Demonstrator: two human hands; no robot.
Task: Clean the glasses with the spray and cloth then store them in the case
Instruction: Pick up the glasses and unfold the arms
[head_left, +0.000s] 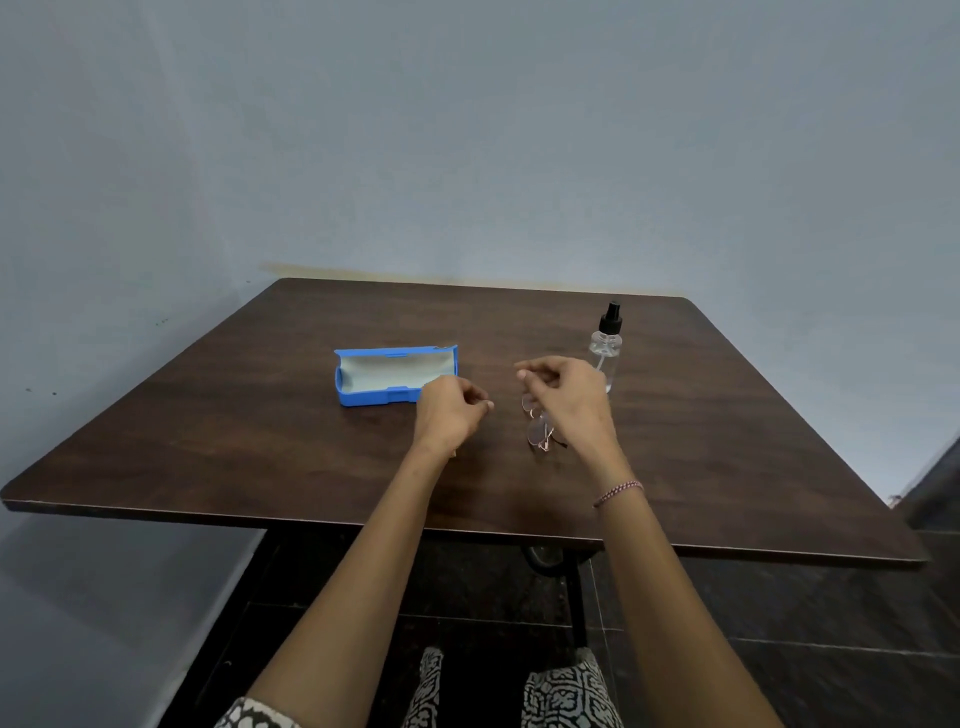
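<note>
Glasses (540, 435) lie beneath the right hand (567, 401) (blue case (387, 375) open).

A dark wooden table (260, 467) is filling the middle, a grey-blue wall (467, 130) is rising at twelve o'clock, and a dark tiled floor (831, 649) is showing beneath at five o'clock.

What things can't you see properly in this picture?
Head view:
Glasses: partly under the right hand, thin and blurry.
Cloth: none seen; the left hand covers the blue case's near corner.
Whether either hand pinches anything: too small to tell.
Spray bottle: lower part partly behind the right hand.
</note>
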